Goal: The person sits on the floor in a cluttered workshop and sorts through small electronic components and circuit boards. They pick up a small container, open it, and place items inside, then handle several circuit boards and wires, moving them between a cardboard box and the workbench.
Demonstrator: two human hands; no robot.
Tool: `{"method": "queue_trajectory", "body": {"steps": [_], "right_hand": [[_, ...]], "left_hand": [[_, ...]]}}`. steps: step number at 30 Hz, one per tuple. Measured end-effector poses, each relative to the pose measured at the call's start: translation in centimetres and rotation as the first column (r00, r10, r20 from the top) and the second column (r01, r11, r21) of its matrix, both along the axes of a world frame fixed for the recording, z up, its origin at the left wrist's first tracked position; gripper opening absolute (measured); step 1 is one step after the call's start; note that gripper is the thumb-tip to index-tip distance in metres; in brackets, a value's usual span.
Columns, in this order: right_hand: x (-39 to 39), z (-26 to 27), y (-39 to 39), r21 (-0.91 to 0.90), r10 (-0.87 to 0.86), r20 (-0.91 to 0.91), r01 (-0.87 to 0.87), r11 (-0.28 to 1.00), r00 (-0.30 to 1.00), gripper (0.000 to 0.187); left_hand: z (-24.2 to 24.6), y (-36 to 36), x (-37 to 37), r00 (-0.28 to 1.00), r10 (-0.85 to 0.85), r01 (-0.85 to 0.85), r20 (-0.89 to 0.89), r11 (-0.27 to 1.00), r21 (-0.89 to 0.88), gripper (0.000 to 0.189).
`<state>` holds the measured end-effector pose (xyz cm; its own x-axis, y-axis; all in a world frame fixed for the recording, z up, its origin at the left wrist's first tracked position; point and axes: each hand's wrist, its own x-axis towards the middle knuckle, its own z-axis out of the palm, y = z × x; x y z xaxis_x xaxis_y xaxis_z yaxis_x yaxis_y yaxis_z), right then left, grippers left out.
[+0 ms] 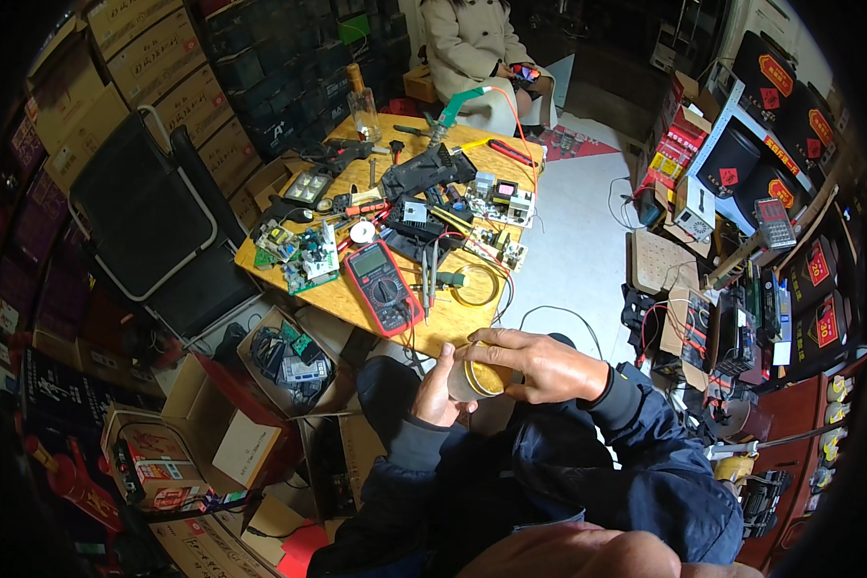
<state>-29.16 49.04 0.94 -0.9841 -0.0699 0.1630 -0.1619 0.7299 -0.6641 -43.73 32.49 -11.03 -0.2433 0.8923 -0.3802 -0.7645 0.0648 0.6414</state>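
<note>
My left hand (435, 394) holds a small round container (486, 378) in front of my lap, just off the near table edge. Its gold-coloured round face is turned towards me, and its side looks grey. My right hand (545, 365) grips the same container from the right, fingers across its far side and thumb near its rim. The fingers hide part of it. Beyond the hands, a yellow ring-shaped item (476, 285) lies on the wooden table (444, 334). A red-framed digital multimeter (384, 287) lies to its left, with test probes (430, 278) beside it.
Circuit boards (311, 260), a black plastic housing (426, 173), a glass bottle (363, 108) and a green-handled tool (462, 107) crowd the table. A seated person (477, 58) holds a phone beyond it. A folding chair (152, 209) and a carton of electronics (296, 361) stand left.
</note>
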Motion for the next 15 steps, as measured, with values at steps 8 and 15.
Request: {"method": "queue_trajectory", "body": {"steps": [8,15], "right_hand": [[-0.13,-0.36,-0.15,-0.012,-0.011,0.039,0.012,1.000,0.999,0.082],[0.08,-0.22,-0.27,-0.033,-0.060,-0.006,0.060,0.998,0.998,0.083]], "left_hand": [[0.10,-0.11,0.07,0.999,-0.002,0.004,0.038,0.999,-0.052,0.063],[-0.04,-0.59,0.36,0.999,-0.033,0.029,0.032,0.994,0.108,0.065]]}}
